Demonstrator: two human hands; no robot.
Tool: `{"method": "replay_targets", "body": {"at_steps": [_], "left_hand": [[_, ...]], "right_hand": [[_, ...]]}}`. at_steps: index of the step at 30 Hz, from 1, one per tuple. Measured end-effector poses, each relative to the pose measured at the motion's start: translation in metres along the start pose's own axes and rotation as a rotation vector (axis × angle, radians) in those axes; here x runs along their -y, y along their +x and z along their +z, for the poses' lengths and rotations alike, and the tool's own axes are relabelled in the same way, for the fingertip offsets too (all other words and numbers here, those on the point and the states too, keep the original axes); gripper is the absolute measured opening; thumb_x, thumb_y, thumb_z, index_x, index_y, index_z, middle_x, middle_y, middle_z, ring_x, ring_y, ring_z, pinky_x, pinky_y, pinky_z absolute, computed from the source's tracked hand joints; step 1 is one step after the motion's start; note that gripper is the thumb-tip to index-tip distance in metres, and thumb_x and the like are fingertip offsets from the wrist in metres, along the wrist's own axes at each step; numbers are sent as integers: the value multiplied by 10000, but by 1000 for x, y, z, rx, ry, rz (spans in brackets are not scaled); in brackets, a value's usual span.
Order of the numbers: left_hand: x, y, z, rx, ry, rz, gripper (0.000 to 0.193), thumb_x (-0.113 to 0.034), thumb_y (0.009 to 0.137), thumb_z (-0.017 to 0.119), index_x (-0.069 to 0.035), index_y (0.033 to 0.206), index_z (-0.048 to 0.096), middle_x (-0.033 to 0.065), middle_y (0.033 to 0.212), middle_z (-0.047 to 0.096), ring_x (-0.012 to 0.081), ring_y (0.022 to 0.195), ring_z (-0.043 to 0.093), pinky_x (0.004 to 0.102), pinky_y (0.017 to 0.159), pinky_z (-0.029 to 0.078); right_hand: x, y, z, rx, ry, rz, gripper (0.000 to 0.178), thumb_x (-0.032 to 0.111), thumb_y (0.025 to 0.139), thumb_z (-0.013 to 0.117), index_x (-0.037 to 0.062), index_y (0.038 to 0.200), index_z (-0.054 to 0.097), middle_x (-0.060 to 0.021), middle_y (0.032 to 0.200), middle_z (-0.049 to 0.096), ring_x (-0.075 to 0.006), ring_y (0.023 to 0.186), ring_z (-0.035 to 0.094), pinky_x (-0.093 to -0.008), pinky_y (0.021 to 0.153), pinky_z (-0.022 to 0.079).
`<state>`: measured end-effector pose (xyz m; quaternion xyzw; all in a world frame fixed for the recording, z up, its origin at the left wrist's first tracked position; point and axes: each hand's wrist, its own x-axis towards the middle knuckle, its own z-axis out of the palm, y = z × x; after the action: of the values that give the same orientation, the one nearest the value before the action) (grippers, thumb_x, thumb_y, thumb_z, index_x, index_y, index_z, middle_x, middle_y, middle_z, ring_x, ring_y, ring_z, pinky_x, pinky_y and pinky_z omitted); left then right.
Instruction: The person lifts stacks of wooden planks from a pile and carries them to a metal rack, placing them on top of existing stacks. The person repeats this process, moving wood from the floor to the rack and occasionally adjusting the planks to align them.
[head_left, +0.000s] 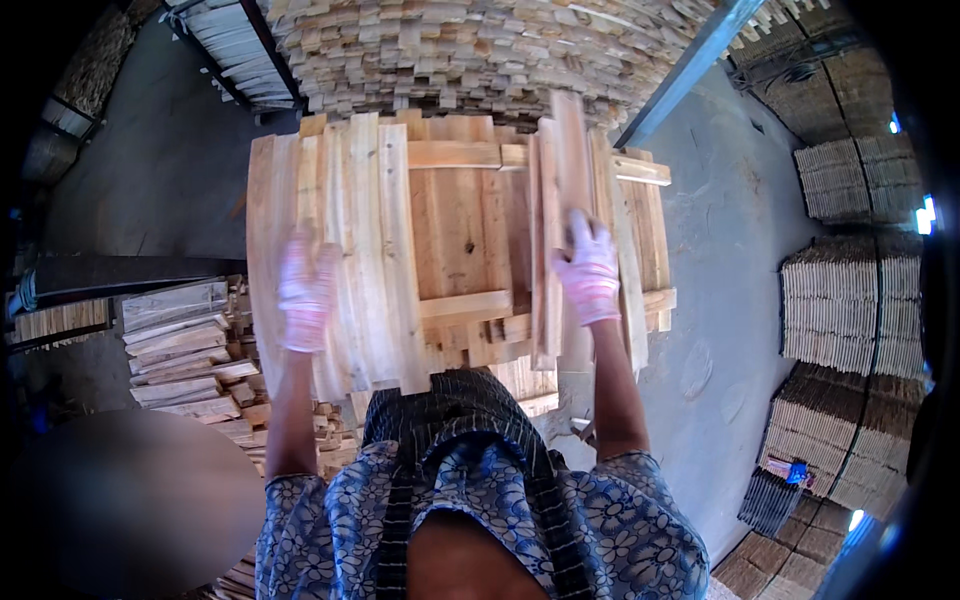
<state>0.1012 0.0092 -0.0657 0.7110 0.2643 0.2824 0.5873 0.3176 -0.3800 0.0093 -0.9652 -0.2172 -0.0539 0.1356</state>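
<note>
Wooden slats (pixel 365 250) left of knotted board (pixel 455 225): left hand (pixel 306 295), fingers spread (blurred). Strip (pixel 571 150) right of it: right hand (pixel 588 275), fingers' grip unclear

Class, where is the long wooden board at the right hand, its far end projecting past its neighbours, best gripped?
Probably near mid-length, from above, pinching across its width: the wooden board at the right hand is long and narrow, so a middle hold should balance it.

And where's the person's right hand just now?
In the head view, the right hand is right of centre, over a blurred narrow board, below and left of the slanting blue beam.
</note>
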Motion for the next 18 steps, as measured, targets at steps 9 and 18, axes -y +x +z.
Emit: {"method": "replay_targets", "body": {"at_steps": [9, 18], "left_hand": [[-95, -86, 360, 548, 652, -354, 1059, -507, 836, 694, -167, 1619, 68, 388, 1482, 323, 529, 1320, 446, 522, 1106, 405], [-83, -62, 314, 419, 541, -402, 1095, -360, 818, 733, -218, 1624, 7, 334, 1524, 320, 470, 1313, 505, 452, 1117, 428]], "right_hand": [[-101, 3, 32, 267, -214, 407, 801, 319, 847, 720, 238, 1526, 303, -248, 1316, 506, -450, 1212, 513, -561, 981, 486], [-140, 14, 6, 229, 648, 408, 839, 187, 784, 812, 81, 1517, 417, -245, 1366, 500, -359, 1232, 560, -439, 1055, 465]]}}
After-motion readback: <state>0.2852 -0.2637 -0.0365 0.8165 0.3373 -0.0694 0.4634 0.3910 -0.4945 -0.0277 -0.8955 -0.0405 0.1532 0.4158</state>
